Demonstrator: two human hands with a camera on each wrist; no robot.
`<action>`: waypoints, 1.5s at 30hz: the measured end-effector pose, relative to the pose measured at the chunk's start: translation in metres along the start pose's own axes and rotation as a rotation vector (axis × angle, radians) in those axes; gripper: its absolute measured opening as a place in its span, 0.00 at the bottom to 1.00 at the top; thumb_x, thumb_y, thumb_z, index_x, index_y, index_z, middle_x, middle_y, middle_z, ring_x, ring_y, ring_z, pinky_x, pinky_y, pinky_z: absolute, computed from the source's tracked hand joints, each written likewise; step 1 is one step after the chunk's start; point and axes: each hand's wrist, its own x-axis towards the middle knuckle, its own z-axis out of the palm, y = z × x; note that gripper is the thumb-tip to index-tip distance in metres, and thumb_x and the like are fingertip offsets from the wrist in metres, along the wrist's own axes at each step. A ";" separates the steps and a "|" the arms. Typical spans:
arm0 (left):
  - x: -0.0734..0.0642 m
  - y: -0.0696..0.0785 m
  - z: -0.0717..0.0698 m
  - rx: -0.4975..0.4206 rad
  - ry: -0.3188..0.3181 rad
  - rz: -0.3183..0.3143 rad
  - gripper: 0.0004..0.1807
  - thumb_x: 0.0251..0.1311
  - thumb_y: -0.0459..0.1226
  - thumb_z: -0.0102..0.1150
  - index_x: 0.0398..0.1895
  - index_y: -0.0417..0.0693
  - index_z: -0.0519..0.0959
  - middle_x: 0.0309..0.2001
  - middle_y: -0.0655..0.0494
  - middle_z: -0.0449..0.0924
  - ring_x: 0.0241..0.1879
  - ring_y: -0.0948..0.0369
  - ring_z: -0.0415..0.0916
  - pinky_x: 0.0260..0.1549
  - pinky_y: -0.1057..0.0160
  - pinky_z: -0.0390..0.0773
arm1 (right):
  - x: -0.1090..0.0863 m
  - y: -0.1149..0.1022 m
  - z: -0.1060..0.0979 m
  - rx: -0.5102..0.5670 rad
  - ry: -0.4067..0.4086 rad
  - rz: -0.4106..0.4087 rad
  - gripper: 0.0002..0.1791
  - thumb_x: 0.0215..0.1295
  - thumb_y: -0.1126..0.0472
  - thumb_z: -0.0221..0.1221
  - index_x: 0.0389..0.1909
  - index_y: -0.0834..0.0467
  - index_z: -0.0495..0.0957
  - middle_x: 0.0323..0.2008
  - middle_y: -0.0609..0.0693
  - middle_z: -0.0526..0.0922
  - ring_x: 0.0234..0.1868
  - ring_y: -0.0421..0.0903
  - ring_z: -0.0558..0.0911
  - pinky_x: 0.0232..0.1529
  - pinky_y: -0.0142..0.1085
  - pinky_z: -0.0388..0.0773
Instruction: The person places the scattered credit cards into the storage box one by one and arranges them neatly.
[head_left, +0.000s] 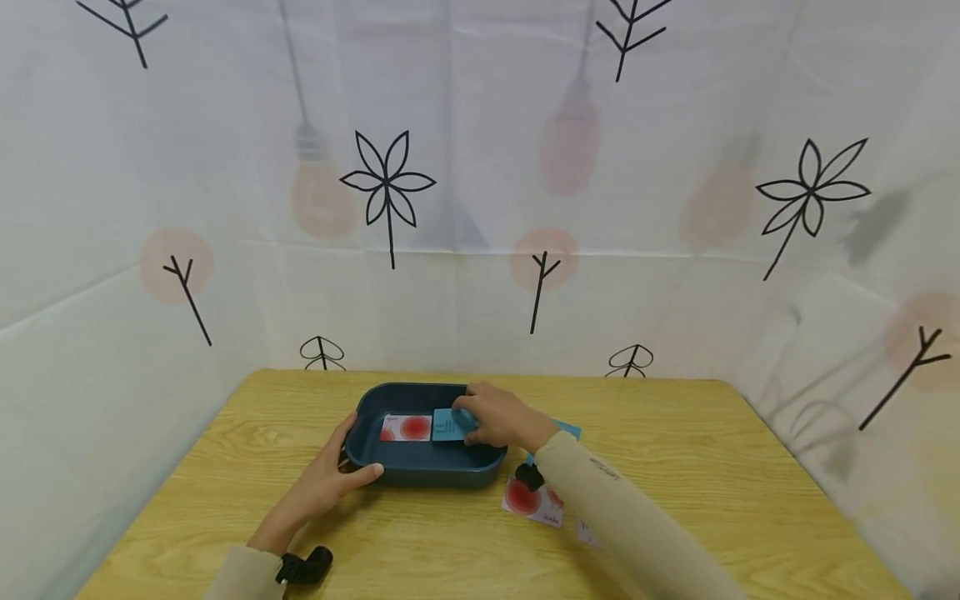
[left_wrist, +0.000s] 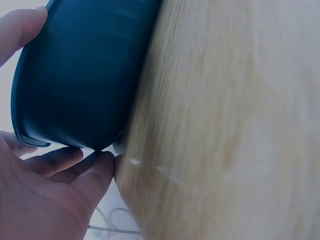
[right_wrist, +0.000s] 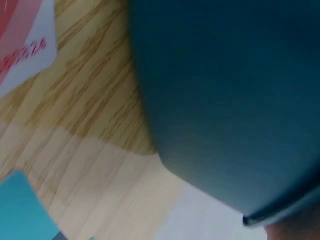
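A dark blue oblong tub [head_left: 435, 477] stands on the wooden table. Inside it a white card with red circles [head_left: 406, 428] lies beside a light blue card [head_left: 446, 426]. My left hand [head_left: 322, 482] grips the tub's left end, thumb on the near rim; in the left wrist view the fingers [left_wrist: 97, 180] touch the outer wall low down. Reaching over the right rim, my right hand [head_left: 501, 415] pinches a blue card [head_left: 463, 419] that overlaps the light blue one. The right wrist view shows mostly the tub's outer wall [right_wrist: 225, 100], and the fingertips are hidden there.
Right of the tub, partly under the right forearm, lie a blue card [head_left: 567, 429], a white card with red circles [head_left: 525, 500] and the edge of another card [head_left: 587, 534]. A printed white cloth [head_left: 465, 308] hangs behind the table [head_left: 667, 425]. Both wrists carry black devices.
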 end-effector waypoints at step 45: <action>0.002 -0.006 0.000 -0.016 -0.013 0.003 0.55 0.54 0.50 0.67 0.76 0.53 0.40 0.74 0.41 0.44 0.68 0.40 0.54 0.61 0.46 0.64 | 0.018 -0.017 -0.003 -0.026 -0.205 0.141 0.28 0.57 0.49 0.67 0.58 0.53 0.75 0.50 0.48 0.77 0.51 0.44 0.75 0.55 0.39 0.73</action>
